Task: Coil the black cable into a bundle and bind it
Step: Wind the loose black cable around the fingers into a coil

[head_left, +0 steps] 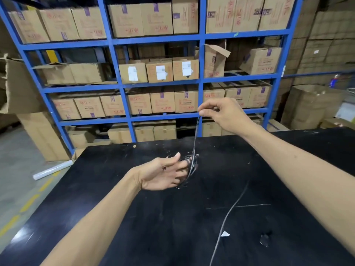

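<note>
A head-worn camera looks down over a black desk (134, 208) in a warehouse, with two bare forearms reaching forward. At far left, on the grey floor with yellow dashed markings, lies a white roll (51, 169) just beside the desk's corner, and a large brown carton (44, 135) stands behind it. Behind the desk rises a blue metal rack (115, 60) whose shelves are packed with closed cardboard boxes (159, 71) printed in red; what is inside them cannot be seen. Three boxes on the middle shelf carry white labels. The left hand (165, 175) hovers over the middle of the desk, palm turned up and to the right, fingers (182, 166) spread loosely with loops of the black cable (194, 150) wound around them, the thumb pointing up. From those loops several strands rise to the right hand (221, 114), held higher, whose thumb and forefinger pinch the top of the strands while its other fingers curl in. Further right on the rack, one box (215, 60) on the middle shelf stands with its flap torn open, contents hidden. A loose length of the cable trails from near the left hand down across the desk toward the bottom edge, passing a small white scrap (224, 234) and a grey scrap (264, 240) lying on the surface. At far right, stacked brown cartons (326, 45) fill the wall, blurred.
</note>
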A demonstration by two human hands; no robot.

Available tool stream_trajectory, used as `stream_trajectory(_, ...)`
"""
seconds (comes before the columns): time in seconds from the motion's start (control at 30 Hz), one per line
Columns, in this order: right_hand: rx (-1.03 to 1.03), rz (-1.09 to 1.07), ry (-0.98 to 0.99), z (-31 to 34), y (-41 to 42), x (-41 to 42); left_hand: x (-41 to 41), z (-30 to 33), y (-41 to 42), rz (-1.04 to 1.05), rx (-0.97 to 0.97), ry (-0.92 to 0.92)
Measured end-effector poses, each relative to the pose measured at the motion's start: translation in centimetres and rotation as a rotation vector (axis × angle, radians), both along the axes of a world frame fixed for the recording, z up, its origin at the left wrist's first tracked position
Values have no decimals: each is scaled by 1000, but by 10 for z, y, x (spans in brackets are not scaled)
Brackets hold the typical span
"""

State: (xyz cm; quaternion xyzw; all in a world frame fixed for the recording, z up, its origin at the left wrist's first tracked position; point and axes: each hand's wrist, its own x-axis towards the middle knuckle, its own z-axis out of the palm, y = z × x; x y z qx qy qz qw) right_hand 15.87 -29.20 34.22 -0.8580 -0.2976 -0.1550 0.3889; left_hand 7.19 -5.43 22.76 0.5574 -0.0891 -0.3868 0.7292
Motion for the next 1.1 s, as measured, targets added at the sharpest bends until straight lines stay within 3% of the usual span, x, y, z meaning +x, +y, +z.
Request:
stream_trajectory(0.1, 82, -36, 67, -19, 6, 13, -16, 17, -21, -117, -110, -65)
stream_trajectory(0.2, 63, 70, 284, -55, 13, 9, -26, 44, -35, -153, -309, -176)
stream_trajectory(0.3, -2, 142, 450, -97, 21, -13, -16, 63, -30, -32, -428, -279)
stream_trajectory(0.4, 34, 166, 530, -122, 22, -44, 7, 71, -3, 164, -417, -292)
stream_trajectory(0.6, -148, 144, 489, -92, -7, -67, 38, 36, 49, 368, -292, -126)
stream_trajectory(0.77, -505, 31, 162, -36, -14, -54, 40, -2, 40, 300, -70, -13)
stream_trajectory(0.87, -568, -62, -87, -11, -10, -38, 30, -8, 13, 124, 40, 29)
stream_trajectory(0.97, -484, -70, -69, -4, -7, -20, 16, -4, -11, -17, -1, 26)
stream_trajectory(1.1, -352, -12, 142, -35, -3, -8, -3, 30, -22, -165, -236, -39)
